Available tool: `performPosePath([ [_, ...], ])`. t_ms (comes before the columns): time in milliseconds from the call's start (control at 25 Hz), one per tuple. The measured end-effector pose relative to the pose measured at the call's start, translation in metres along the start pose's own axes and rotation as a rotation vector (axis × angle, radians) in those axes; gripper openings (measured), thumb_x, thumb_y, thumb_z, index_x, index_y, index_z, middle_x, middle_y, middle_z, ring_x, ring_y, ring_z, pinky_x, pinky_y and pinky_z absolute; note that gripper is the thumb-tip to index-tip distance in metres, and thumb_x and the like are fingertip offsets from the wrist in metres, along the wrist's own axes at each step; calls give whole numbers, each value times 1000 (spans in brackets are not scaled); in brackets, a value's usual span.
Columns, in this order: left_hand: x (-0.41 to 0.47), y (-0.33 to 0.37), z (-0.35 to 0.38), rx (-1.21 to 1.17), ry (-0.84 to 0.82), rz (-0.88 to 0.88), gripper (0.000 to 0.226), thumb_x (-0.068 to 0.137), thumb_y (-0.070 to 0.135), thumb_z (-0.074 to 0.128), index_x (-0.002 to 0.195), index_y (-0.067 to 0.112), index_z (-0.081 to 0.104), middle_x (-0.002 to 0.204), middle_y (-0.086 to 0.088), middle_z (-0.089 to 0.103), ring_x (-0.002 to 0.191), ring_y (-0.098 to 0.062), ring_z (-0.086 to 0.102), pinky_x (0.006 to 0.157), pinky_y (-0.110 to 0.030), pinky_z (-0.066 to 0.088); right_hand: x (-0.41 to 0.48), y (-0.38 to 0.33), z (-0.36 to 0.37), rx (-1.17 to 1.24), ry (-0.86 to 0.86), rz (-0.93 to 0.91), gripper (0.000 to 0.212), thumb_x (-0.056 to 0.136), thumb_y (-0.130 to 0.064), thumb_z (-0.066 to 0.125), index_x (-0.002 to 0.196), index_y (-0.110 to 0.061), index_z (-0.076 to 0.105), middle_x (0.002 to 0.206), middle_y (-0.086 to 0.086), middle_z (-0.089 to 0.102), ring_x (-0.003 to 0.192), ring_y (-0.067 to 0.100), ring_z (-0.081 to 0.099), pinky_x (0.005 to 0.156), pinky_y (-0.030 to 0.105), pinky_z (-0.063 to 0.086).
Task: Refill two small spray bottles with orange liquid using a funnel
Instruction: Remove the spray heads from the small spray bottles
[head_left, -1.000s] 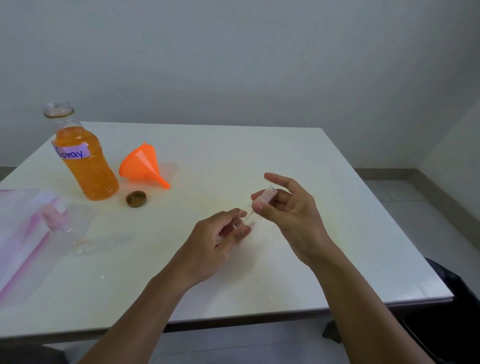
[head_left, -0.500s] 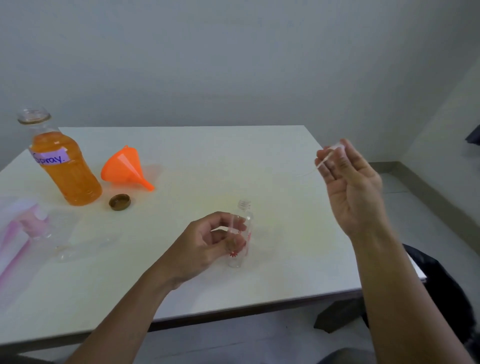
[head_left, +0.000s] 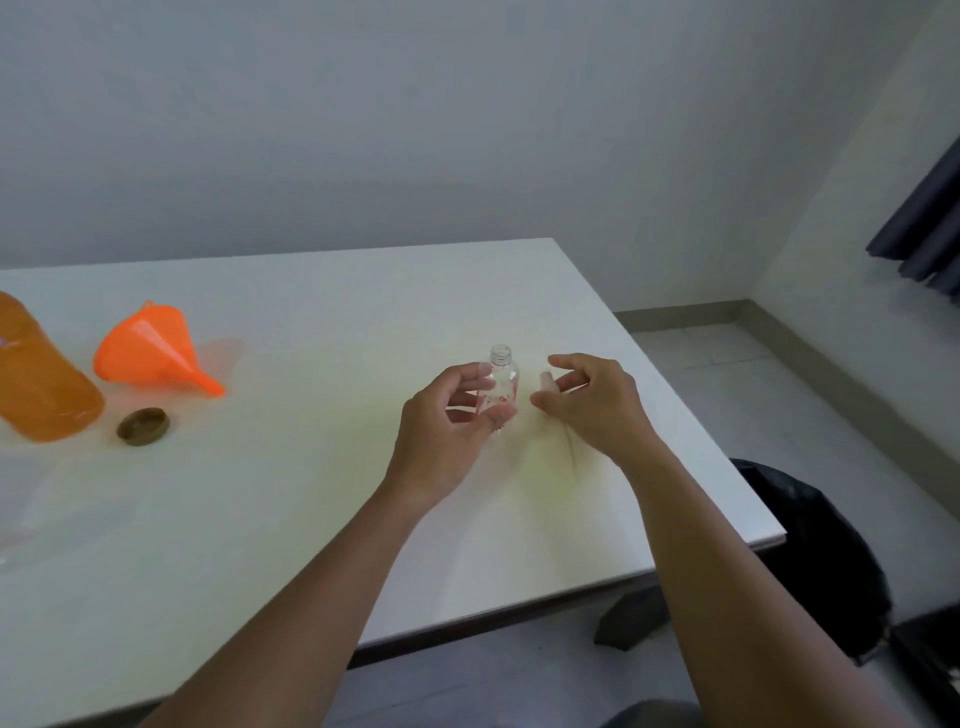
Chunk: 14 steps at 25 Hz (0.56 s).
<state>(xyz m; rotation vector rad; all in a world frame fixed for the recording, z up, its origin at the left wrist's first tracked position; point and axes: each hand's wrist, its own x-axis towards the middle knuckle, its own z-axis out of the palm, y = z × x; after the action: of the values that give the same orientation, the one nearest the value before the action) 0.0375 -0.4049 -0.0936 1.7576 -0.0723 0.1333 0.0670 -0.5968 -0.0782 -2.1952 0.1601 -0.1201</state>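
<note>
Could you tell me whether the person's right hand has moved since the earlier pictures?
Yes. The right hand has dropped leftward from above the right edge of the white table to beside the small clear plastic bottle.

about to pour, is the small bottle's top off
Off. The small bottle in the left hand shows a bare threaded neck, no sprayer on it.

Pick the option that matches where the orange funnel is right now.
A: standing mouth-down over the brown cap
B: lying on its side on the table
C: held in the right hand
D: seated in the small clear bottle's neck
B: the funnel lies on its side on the table, far left of both hands, and the small bottle has nothing in its neck.
</note>
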Motion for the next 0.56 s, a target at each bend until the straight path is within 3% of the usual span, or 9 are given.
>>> performPosePath([
  [120, 1, -1, 4, 10, 8, 18, 42, 76, 27, 84, 114, 30, 66, 107, 12, 72, 93, -5, 70, 83, -30, 59, 2, 5, 3, 18, 14, -18, 51, 80, -29, 84, 127, -21, 67, 97, -6, 70, 79, -1, 64, 59, 2, 43],
  [240, -4, -4, 4, 32, 0, 32, 48, 73, 24, 86, 116, 28, 66, 107, 13, 72, 92, -3, 68, 79, -21, 57, 0, 8, 1, 31, 14, -7, 53, 76, -33, 88, 124, -23, 68, 101, -5, 69, 84, 3, 66, 67, 7, 45],
  [560, -6, -2, 6, 92, -21, 35, 51, 67, 27, 90, 114, 26, 68, 103, 12, 72, 90, -1, 66, 77, -19, 57, -10, 8, -1, 53, 47, -23, 41, 82, -25, 83, 120, -21, 70, 96, -6, 70, 79, -2, 68, 63, 4, 48],
])
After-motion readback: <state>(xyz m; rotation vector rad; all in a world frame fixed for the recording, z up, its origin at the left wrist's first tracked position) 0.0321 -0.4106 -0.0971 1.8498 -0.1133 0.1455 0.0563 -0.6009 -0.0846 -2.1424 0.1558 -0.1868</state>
